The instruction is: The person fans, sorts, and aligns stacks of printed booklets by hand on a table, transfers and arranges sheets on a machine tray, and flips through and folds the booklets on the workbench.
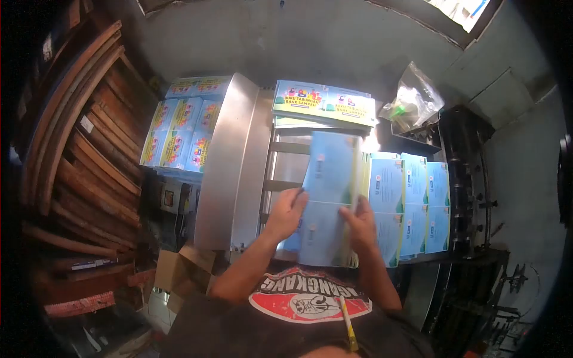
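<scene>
A stack of light blue printed booklet sheets (pixel 329 238) is upright or tilted in front of me, slightly blurred. On its left edge, my left hand (pixel 287 213) is closed, thumb toward the front face. My right hand (pixel 360 224) grips the right side, its thumb lying on the printed face. Just right of it lie rows of similar blue booklets (pixel 412 203). Beyond the held stack, a pile with yellow and blue covers (pixel 322 102) reads "Buku Tabungan Bank Sampah".
Left of a metal panel (pixel 224 173) sit more stacked booklets (pixel 179 134). A clear plastic bag (pixel 416 98) rests on a dark box at the back right. Wooden frames (pixel 98 149) lean at the far left; an open cardboard box (pixel 179 271) stands below.
</scene>
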Motion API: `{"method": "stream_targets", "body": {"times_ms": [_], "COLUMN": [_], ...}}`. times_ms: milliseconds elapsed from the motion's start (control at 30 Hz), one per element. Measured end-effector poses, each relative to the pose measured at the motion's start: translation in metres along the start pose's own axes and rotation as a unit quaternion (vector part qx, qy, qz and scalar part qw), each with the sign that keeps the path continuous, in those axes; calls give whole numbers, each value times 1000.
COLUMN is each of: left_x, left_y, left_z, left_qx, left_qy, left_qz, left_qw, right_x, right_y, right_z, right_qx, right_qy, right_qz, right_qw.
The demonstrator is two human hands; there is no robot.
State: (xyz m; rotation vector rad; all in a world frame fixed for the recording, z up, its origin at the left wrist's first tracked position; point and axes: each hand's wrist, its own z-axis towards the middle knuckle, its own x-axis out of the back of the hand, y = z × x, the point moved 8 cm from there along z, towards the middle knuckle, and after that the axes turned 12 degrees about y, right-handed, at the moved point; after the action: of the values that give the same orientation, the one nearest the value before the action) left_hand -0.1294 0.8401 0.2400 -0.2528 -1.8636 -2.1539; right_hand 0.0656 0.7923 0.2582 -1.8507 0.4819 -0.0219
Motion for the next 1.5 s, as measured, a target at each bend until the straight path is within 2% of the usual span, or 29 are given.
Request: {"method": "stream_targets", "body": {"times_ms": [33, 100, 167, 233, 267, 300, 367, 433, 500, 567, 633, 700, 767, 833, 867, 900, 933, 967, 1067, 1133, 1167, 1200, 1233, 1300, 1333, 1367, 1400, 1433, 1500], "left_x": [0, -9, -8, -34, -40, -39, -6, 43, 72, 79, 79, 70, 73, 95, 106, 121, 133, 139, 147, 138, 133, 123, 108, 104, 110, 118, 131, 141, 164], "left_y": [1, -36, -20, -20, -34, -36, -35, -42, -28, -13, 0, 5, 4, 20, 31, 52, 67, 76, 81, 58, 49, 30, 18, 4, -9, -21, -35, -33, -23], "left_z": [-3, -25, -18, -20, -16, -13, 6, 25, 42, 37, 30, 17, 12, 14, 13, 10, 9, 15, 5, 7, 2, -8, -16, -32, -38, -43, -48, -49, -58], "left_qx": [-4, 294, 258, 307, 209, 206, 87, 220, 166, 155, 143, 179, 167, 93, 90, 79, 67, 63, 24, 127, 131, 233, 317, 292, 269, 242, 252, 251, 228], "left_qy": [2, -32, -32, -174, -167, -168, -51, 40, 75, 69, 59, 65, 58, 156, 158, 144, 125, 127, 102, 61, 53, 60, 66, 67, 64, 62, 88, 92, 140], "left_qz": [-4, -122, -86, -147, -51, -48, 132, -55, -171, -142, -112, -179, -170, -140, -138, 28, 193, 193, 264, 18, 21, -205, -418, -353, -265, -174, -171, -172, -188], "left_qw": [1000, 947, 962, 924, 962, 963, 986, 973, 968, 975, 982, 965, 970, 973, 974, 986, 971, 971, 959, 990, 990, 949, 849, 886, 924, 953, 948, 948, 945], "right_x": [24, 56, 73, 80, 78, 75, 77, 79, 70, 44, 8, -23, -41, -40, -35, -30, -24, -25, -19, -39, -51, -64, -78, -102, -101, -105, -110, -102, -86], "right_y": [2, 8, 14, 15, 14, 13, 13, 17, 2, -15, -34, -52, -80, -76, -76, -77, -76, -78, -55, -50, -37, -21, -2, 30, 29, 18, 9, 8, 33], "right_z": [9, 17, 16, 16, 16, 15, 15, 17, 6, 0, -8, -17, -26, -24, -22, -21, -19, -16, -10, -8, -16, -18, -15, -20, -28, -41, -55, -65, -95], "right_qx": [7, 3, -6, 3, 4, 2, 2, -7, -6, 0, 65, 57, 132, 168, 191, 211, 215, 219, 107, 96, 68, 72, 80, 96, 95, 191, 283, 286, 334], "right_qy": [38, 58, 79, 89, 88, 86, 90, 71, 64, 47, 8, 3, 32, 23, 25, 25, 59, 59, 61, 33, 6, -11, -31, -77, -79, -98, -114, -117, -241], "right_qz": [30, 71, 117, 53, 55, 47, 44, 68, 87, 111, 48, -20, -323, -314, -203, -91, -69, -66, 68, 90, 101, 20, -60, -128, -131, -264, -387, -387, -643], "right_qw": [999, 996, 990, 995, 995, 995, 995, 995, 994, 993, 997, 998, 936, 934, 960, 973, 972, 972, 990, 991, 993, 997, 994, 984, 984, 941, 870, 869, 645]}}
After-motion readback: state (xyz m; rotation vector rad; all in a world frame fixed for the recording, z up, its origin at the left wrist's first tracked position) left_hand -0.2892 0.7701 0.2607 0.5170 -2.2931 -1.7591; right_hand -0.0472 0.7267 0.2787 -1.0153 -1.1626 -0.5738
